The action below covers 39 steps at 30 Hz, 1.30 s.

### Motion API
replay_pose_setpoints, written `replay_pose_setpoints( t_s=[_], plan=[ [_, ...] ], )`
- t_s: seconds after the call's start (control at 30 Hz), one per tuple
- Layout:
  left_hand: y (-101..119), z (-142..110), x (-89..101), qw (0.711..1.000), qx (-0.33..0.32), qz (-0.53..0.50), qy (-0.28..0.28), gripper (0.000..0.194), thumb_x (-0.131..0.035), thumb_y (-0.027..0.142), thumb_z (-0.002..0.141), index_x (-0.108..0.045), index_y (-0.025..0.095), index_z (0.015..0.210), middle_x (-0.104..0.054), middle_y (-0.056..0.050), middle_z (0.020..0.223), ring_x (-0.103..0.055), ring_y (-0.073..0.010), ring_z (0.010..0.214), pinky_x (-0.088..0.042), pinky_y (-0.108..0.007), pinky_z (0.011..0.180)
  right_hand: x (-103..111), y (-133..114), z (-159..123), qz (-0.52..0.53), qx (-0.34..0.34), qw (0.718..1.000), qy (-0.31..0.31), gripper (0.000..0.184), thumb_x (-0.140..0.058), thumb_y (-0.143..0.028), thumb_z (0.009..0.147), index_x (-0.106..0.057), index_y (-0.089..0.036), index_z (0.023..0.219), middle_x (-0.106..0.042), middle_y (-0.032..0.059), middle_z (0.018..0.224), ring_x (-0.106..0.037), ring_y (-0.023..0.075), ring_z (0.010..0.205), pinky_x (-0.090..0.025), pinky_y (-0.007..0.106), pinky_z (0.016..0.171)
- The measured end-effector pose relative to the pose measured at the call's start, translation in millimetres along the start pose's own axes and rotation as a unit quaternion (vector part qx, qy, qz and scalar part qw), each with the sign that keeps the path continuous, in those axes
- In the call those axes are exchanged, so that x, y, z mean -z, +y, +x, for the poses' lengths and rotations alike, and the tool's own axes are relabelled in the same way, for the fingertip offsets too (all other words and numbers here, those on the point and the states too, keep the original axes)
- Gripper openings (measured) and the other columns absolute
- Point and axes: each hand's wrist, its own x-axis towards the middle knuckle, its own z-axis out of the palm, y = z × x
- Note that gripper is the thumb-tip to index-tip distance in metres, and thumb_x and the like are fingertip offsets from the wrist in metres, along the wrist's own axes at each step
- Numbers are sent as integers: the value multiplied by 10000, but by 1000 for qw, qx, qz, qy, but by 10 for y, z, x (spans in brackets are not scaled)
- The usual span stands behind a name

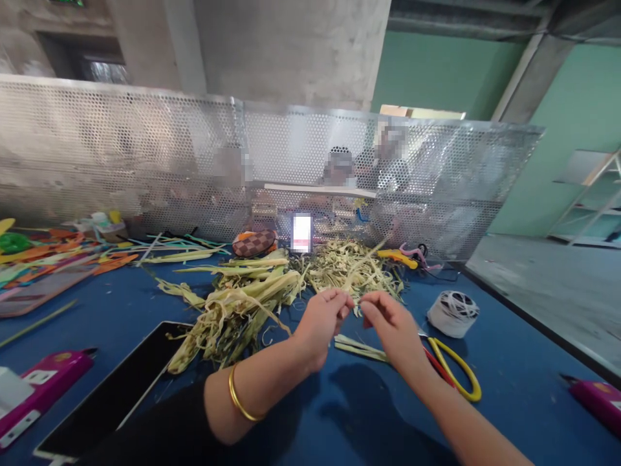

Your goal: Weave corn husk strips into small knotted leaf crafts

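My left hand (pixel 324 323), with a gold bangle on the wrist, is closed in a pinch at the middle of the table. A pale dried husk strip (pixel 359 266) rises from its fingertips toward the back right. Just beside it, my right hand (pixel 391 320) has thumb and fingers pressed together. Whatever lies between those fingertips is too small to make out. A heap of shredded husk strips (pixel 334 265) lies beyond both hands. To the left is a bundle of long dried husks (pixel 233 314). Short husk pieces (pixel 359 347) lie beneath the right hand.
Yellow-and-red scissors (pixel 458 372) lie by my right forearm, near a white twine roll (pixel 453 314). A dark tablet (pixel 121 382) and a magenta power strip (pixel 43 391) are at left. A lit phone (pixel 301 233) stands before the perforated metal screen (pixel 194 162); people sit behind it.
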Motion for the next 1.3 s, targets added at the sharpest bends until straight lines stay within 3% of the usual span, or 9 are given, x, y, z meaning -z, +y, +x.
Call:
replay_pose_setpoints(
  t_s=[0.13,0.4,0.67,0.77,0.83,0.9,1.0,1.1,1.3],
  plan=[
    [-101,7,-19,992,-13,103,-76,248,-432,208,835,-518,142,611,-385,51,511,-245,-61,436,-194,-211,462,29,-25,97,254,-157,953,-45,343,-688,-463,675,-645,-166,840,-524,-42,548,-424,89,475,-347,234,497],
    [-138,65,75,934,-72,316,-148,264,-452,268,820,-571,160,610,-366,46,479,-320,-96,486,-217,-230,494,114,41,135,334,-268,903,37,354,-815,-405,486,-669,-124,645,-533,-32,460,-494,84,413,-369,212,418],
    [41,162,145,985,67,157,-34,163,-419,179,797,-470,173,642,-282,85,452,-148,-55,378,-87,-196,405,693,190,371,217,-99,905,353,218,-718,-377,603,-636,-187,672,-537,-49,530,-525,97,504,-411,221,492],
    [76,245,207,992,84,84,33,157,-383,144,823,-443,172,681,-285,91,470,-137,-40,356,-65,-185,387,611,179,292,-56,-42,986,152,201,-656,-402,704,-673,-202,708,-591,-12,607,-549,139,595,-425,263,580],
    [80,284,238,992,97,57,53,174,-363,145,846,-435,170,689,-286,93,475,-135,-33,346,-62,-181,379,417,179,200,-207,3,976,-70,195,-653,-411,734,-695,-222,754,-636,16,746,-567,152,663,-422,273,635],
    [68,302,253,992,107,48,54,188,-352,146,857,-434,168,689,-288,95,475,-137,-29,341,-63,-179,373,192,201,111,-299,21,932,-202,233,-682,-400,729,-692,-218,874,-630,36,868,-571,140,673,-402,255,631],
    [38,298,250,992,113,46,44,186,-360,131,851,-441,165,686,-290,95,472,-139,-27,339,-65,-179,370,-73,258,19,-354,41,898,-258,315,-694,-381,735,-641,-207,992,-610,51,947,-591,160,766,-381,243,643],
    [16,284,243,991,120,42,30,184,-375,140,850,-449,163,684,-295,94,471,-146,-24,340,-64,-182,373,-200,291,-21,-350,60,896,-264,120,-634,-235,798,-614,-196,909,-604,30,895,-588,142,753,-359,231,625],
    [17,301,263,988,151,15,28,203,-384,139,858,-450,159,666,-316,88,464,-158,-19,332,-59,-176,365,-50,149,-4,-417,129,878,-196,80,-529,-118,830,-573,-178,799,-596,38,795,-561,148,643,-356,253,563]
  ],
)
